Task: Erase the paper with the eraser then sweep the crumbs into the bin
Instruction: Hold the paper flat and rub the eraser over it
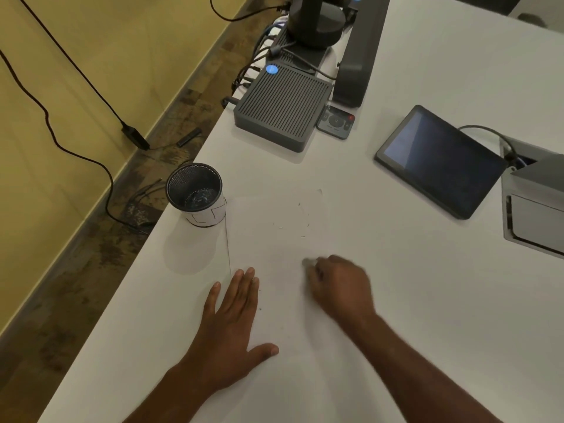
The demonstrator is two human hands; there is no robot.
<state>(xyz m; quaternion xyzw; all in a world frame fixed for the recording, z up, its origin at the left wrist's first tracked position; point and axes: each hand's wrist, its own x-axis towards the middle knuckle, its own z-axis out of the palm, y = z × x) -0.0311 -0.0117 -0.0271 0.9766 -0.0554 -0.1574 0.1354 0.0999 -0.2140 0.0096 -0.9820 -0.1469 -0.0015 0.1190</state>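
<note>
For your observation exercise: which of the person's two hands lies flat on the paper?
The left hand: its fingers are straight, pressed on the paper. The right hand is curled, blurred, apparently gripping something.

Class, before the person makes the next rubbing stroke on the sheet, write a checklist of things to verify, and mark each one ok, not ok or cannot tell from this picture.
1. Paper held steady: ok; the left hand presses flat on its near left part.
2. Eraser in grip: ok; the right hand curls round a small pale piece, though it is blurred.
3. Marks left to erase: not ok; faint pencil lines remain further up the sheet.
4. Bin within reach: ok; it stands upright by the sheet's far left corner.
5. Crumbs gathered: cannot tell; only a few dark specks show.
</note>
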